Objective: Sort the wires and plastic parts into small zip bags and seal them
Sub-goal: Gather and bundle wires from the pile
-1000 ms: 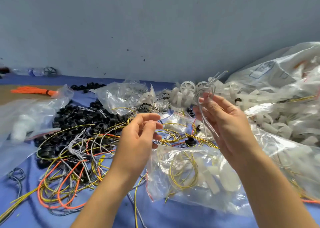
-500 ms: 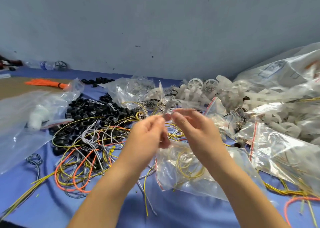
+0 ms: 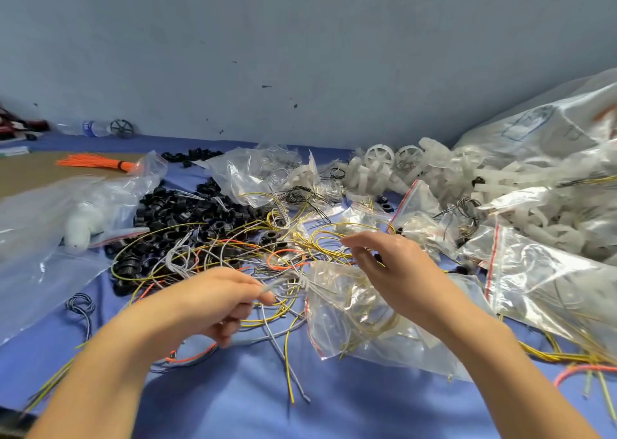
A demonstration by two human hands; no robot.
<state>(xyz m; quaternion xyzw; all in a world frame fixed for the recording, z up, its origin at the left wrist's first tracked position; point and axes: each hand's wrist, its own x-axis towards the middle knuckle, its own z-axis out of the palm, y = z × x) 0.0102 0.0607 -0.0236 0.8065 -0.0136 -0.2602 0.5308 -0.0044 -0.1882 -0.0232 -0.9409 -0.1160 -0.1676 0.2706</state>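
Bagging step: left hand [image 3: 217, 300] pinches thin grey wires [image 3: 287, 281] beside clear zip bag of yellow wires [image 3: 367, 325]; right hand [image 3: 394, 268] hovers loose-fingered, seemingly empty. Next, probably: open the bag's mouth.

- Bare desk [image 3: 350, 412] lies open along the near edge, in the middle.
- Tangled wires [image 3: 213, 248], black rings [image 3: 180, 210] and zip bags [image 3: 551, 281] crowd everything behind.

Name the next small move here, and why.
Probably the right hand should pinch the edge of the zip bag to open it: the left hand pinches grey wires beside that bag, and the right hovers above it, fingers loose, holding nothing.
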